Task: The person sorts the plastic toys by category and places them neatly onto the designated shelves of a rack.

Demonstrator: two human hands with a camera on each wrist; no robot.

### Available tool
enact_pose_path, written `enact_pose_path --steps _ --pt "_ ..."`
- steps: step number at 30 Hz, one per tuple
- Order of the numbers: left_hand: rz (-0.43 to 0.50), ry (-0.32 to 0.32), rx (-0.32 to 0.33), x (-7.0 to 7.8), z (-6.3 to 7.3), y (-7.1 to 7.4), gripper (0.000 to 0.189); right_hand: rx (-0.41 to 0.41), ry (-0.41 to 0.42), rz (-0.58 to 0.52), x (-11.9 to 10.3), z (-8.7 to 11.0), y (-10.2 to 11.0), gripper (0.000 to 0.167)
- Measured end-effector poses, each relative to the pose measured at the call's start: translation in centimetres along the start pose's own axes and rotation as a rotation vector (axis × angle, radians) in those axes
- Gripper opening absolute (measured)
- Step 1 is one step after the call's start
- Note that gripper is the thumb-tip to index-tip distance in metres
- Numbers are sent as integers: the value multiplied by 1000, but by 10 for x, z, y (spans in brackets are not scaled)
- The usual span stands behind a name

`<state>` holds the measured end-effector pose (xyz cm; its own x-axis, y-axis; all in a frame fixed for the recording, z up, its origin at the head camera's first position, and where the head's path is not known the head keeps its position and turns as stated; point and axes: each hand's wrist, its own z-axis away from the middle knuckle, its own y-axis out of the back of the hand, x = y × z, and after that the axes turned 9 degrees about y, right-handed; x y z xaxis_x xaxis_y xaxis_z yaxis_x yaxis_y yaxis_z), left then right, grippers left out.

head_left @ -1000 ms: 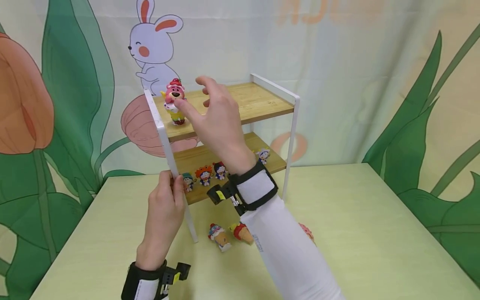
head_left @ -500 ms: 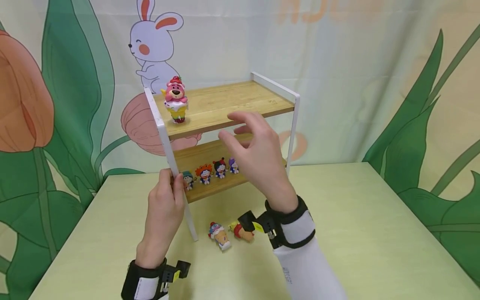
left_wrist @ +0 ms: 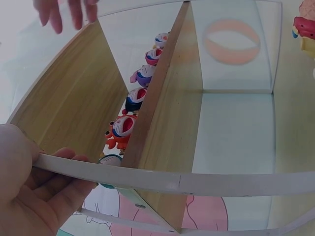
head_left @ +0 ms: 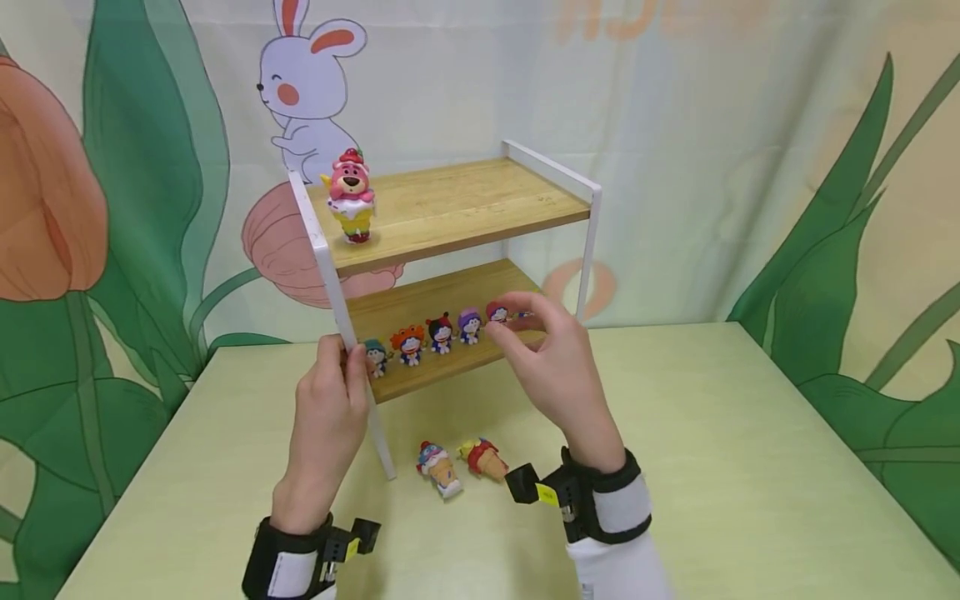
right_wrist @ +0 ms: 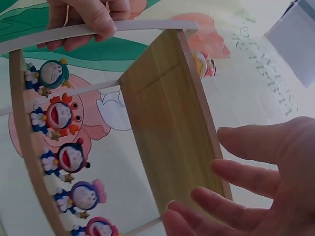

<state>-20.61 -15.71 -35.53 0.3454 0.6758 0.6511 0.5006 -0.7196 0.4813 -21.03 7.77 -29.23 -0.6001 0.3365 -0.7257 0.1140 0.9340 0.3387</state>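
A two-tier wooden rack point(head_left: 465, 200) with white metal sides stands on the table. My left hand point(head_left: 330, 408) grips its front left post point(head_left: 337, 304), thumb toward the front. On the left of the top board stands a pink bear figurine point(head_left: 351, 196) in an ice cream cup, upright. My right hand point(head_left: 558, 367) holds nothing, its fingers apart, in front of the lower board's right end. A row of small blue-and-white figurines lines that board, among them one in an orange crab hat point(head_left: 410, 345) and one in a purple hat point(head_left: 470, 325). The right fingers hide part of the row's end.
Two ice cream cone figurines, one with a blue face point(head_left: 438, 468) and one with a red top point(head_left: 483, 458), lie on the table point(head_left: 750, 467) before the rack. Behind hangs a printed curtain point(head_left: 675, 167) with a rabbit and flowers.
My right hand has moved away from the bear figurine, going right and down to the front of the lower board. The left hand keeps its hold on the post.
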Motion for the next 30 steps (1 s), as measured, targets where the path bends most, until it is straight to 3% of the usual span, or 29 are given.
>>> enact_pose_path --steps 10,18,25,30 --pt "7 10 -7 0 -1 -2 15 -135 -166 49 27 15 -12 37" --pt "-4 16 -21 2 -1 -3 15 -202 -96 114 28 21 -32 37" --pt "-1 25 -8 0 0 -1 14 -468 -64 217 31 23 -47 38" --pt "-5 21 -6 0 -1 0 14 -578 -10 298 42 22 -50 37"
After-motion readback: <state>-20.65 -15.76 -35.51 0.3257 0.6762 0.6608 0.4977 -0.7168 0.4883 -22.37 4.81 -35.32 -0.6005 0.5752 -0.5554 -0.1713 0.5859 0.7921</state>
